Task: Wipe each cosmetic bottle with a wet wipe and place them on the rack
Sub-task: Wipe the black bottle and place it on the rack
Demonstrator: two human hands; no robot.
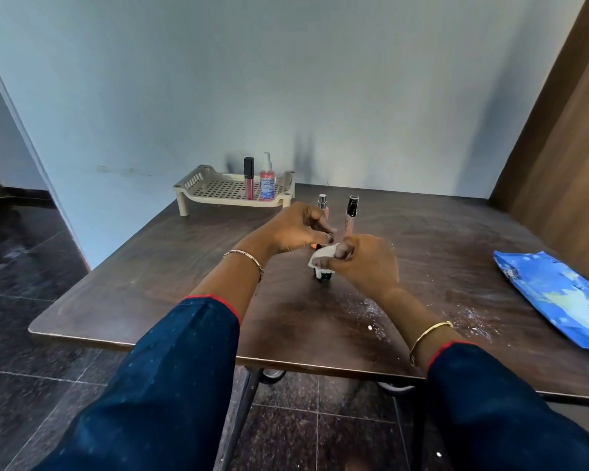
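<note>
**Over the middle of the worktop, both of your hands meet at a small bottle**

Over the middle of the worktop (157, 266), your right hand (364, 263) is closed around a folded white wet wipe (320, 258), pinching it between thumb and fingers. Just below the wipe sits a small dark bottle (323, 275), mostly hidden; whether it stands on the worktop or hangs from your fingers cannot be told. Your left hand (296, 229) hovers just left of the wipe with fingers curled toward the thumb; a small orange item shows beneath it, and whether the hand grips anything cannot be told.

Just beyond your hands, two slim bottles stand upright: a silver-topped spray bottle (322, 203) partly behind your left fingers, and to its right a clear tube with a black cap (351, 215).

Farther back on the left, against the wall, a beige perforated rack (215, 190) holds a red lip-gloss tube (249, 180) and, just beside it on the right, a pink spray bottle (267, 183), both upright.

At the right edge of the worktop lies a blue wipes packet (555, 297), well apart from your hands. White specks dot the worktop near your right wrist.
</note>
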